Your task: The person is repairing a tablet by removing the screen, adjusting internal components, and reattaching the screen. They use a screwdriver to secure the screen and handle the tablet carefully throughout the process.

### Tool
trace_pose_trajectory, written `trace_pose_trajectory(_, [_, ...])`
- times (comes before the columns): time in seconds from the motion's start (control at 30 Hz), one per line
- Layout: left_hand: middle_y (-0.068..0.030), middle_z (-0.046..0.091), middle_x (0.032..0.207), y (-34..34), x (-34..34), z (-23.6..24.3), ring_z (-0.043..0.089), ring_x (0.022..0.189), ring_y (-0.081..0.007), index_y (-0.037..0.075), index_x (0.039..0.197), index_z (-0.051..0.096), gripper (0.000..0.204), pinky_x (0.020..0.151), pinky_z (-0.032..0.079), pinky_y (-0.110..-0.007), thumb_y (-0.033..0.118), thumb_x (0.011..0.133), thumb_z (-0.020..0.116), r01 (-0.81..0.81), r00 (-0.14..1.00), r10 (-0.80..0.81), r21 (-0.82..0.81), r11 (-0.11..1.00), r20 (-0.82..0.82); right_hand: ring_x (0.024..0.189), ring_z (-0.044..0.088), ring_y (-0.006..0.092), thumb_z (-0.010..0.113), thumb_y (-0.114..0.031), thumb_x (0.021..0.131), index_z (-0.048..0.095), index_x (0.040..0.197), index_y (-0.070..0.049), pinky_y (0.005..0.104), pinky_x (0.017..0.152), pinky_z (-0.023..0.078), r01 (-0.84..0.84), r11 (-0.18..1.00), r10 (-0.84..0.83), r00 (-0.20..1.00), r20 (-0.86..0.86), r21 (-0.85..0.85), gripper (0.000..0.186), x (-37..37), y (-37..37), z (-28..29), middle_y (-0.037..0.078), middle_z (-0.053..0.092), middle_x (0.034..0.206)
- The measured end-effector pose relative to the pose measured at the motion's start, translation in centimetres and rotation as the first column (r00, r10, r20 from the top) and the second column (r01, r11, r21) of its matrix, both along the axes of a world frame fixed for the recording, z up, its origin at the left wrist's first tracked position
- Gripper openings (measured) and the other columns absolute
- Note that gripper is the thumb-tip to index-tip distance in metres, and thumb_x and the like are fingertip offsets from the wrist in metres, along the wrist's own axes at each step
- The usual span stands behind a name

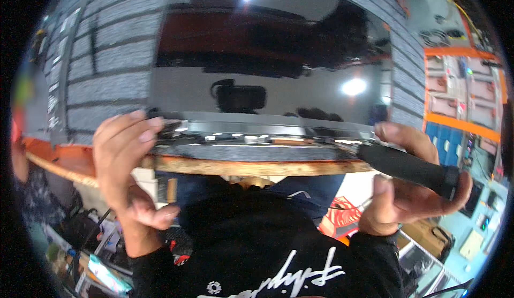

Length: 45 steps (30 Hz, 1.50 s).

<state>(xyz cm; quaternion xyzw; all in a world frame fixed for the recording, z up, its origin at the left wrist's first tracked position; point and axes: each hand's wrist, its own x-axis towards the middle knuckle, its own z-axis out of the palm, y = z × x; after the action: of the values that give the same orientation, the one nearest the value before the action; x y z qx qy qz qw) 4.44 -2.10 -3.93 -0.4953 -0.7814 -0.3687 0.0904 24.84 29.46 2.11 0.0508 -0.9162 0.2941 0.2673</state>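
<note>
A large glossy black screen panel lies face up on a bench, reflecting lights and dark shapes. Along its near edge an opened strip shows small metal and copper-coloured parts. My left hand is at the panel's near left corner, fingers stretched over the edge and thumb apart below, holding nothing. Near the right corner, my right hand has its fingers around a black-handled tool. Its thin metal end points left into the strip; the tip's exact shape is too small to tell. The right index finger touches the panel's corner.
Grey ribbed matting covers the bench, whose wooden front edge runs close to my body. A long dark strip lies at the left. Orange-edged shelving stands at the right. Part of another person's arm shows at the far left.
</note>
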Motion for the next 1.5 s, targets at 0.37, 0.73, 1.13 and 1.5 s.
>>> trace_pose_trajectory(0.37, [-0.0054,0.074,0.119,0.4,-0.6,1.1,0.064,0.117,-0.0310,0.009,0.125,0.068,0.075,0.103,0.042,-0.049,0.061,0.071,0.074,0.105,0.995,-0.105,-0.037,0.994,0.000,0.091,0.065,0.0332,0.067,-0.009,0.094,0.012,0.158,-0.018,0.0419,0.077,0.059,0.145,0.988,-0.152,0.981,-0.122,-0.061,0.084,0.6,-1.7,-1.1,0.030,0.063,0.109])
trace_pose_trajectory(0.73, [-0.0108,0.078,0.104,1.5,-1.4,1.8,0.067,0.111,-0.0342,0.013,0.130,0.056,0.082,0.110,0.035,-0.057,0.078,0.080,0.064,0.244,0.969,-0.239,-0.099,0.965,0.061,0.093,0.066,0.0317,0.068,-0.010,0.094,0.012,0.158,-0.021,0.0421,0.077,0.061,0.163,0.986,-0.167,0.981,-0.099,-0.041,0.086,0.5,-2.0,-0.8,0.026,0.064,0.109])
trace_pose_trajectory(1.13, [-0.0012,0.071,0.127,1.2,-1.0,2.1,0.064,0.121,-0.0270,0.012,0.131,0.067,0.082,0.111,0.035,-0.053,0.055,0.061,0.080,0.231,0.967,-0.213,-0.127,0.965,0.142,0.094,0.066,0.0342,0.068,-0.008,0.094,0.011,0.158,-0.022,0.0420,0.076,0.063,0.069,0.996,-0.074,0.989,-0.125,-0.049,0.087,0.9,-1.2,-1.1,0.029,0.063,0.111])
trace_pose_trajectory(1.5, [-0.0014,0.071,0.127,1.2,-1.1,2.0,0.065,0.120,-0.0260,0.011,0.130,0.067,0.080,0.111,0.035,-0.054,0.055,0.064,0.078,0.241,0.967,-0.227,-0.121,0.963,0.116,0.095,0.067,0.0349,0.067,-0.005,0.092,0.012,0.158,-0.021,0.0411,0.073,0.062,0.047,0.999,-0.047,0.992,-0.114,-0.004,0.087,1.3,-0.7,-0.6,0.031,0.063,0.114])
